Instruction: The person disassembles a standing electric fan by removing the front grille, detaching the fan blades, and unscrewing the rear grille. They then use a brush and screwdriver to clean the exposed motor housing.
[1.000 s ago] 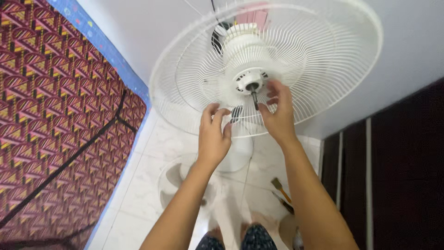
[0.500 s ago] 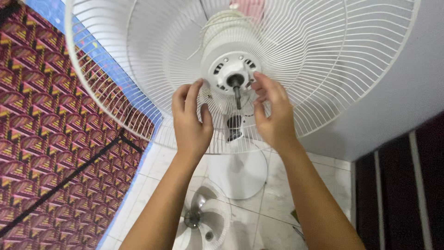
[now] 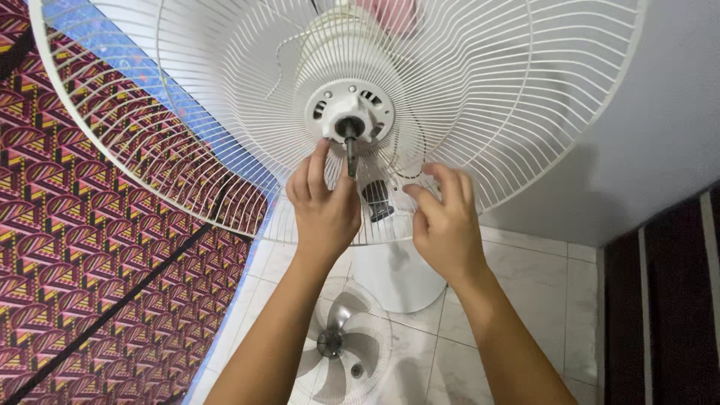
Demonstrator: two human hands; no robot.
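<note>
Reaching up from below, the left hand is touching the dark metal motor shaft that is projecting from the round white motor housing of the fan. The fingers are extending upward beside the shaft, loosely curled and not clamping around it; the thumb is lying just at the shaft's lower end. The right hand is hovering just to the right, partly open, with the index finger and thumb curved toward each other and closing on nothing. Its fingertips are sitting against or just in front of the wires of the white circular wire rear guard, and contact cannot be confirmed.

The guard is filling the upper part of the view, with the housing at its centre and the shaft pointing toward the camera.

Below the hands, a round white fan base is standing on the pale marbled floor tiles. A second wire guard with grey fan blades is lying flat on the tiles near the base. A red patterned mat with a blue edge is covering the floor on the left. A white wall is rising on the right, beside a dark panel.
</note>
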